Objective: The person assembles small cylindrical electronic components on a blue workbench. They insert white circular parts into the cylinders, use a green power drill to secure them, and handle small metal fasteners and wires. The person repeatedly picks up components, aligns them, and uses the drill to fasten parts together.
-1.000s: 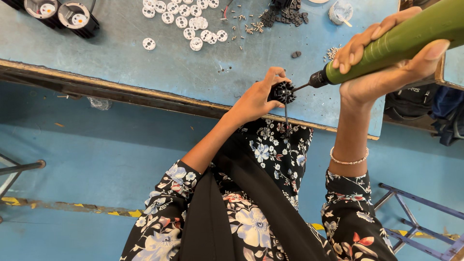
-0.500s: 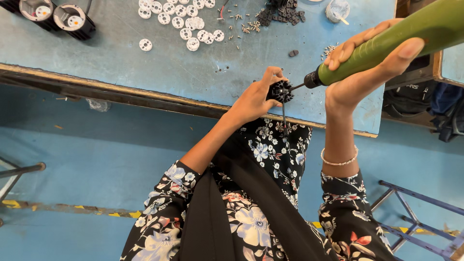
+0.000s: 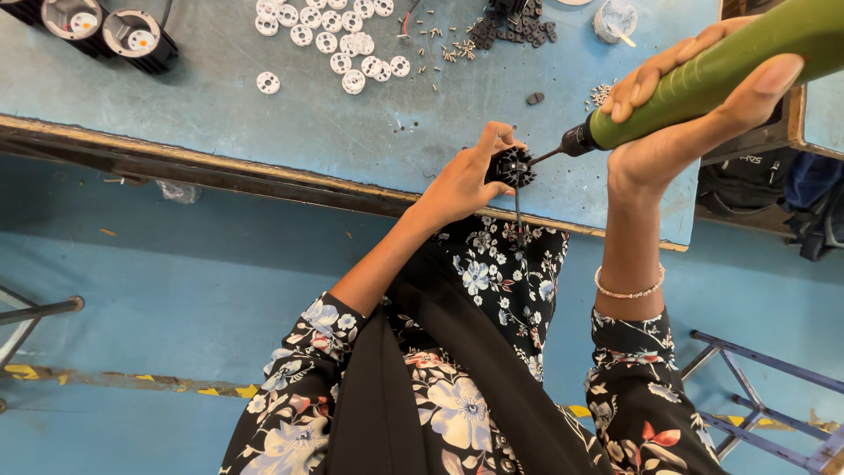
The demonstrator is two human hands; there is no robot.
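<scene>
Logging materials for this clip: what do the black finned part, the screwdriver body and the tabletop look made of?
Black finned part: matte black, plastic or coated metal; unclear. Screwdriver body: smooth green plastic, faint sheen. Tabletop: blue-painted surface, scuffed; bare metal edge strip suggests metal.

A blue bench [image 3: 264, 132] stands over a blue floor [image 3: 158, 264]. A metal rack [image 3: 756, 396] sits at the right.

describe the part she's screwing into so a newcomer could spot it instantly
Start at the blue table and follow its near edge to the left hand. It grips a small black finned round part, met by the green screwdriver. The white discs lie flat and loose.
</scene>
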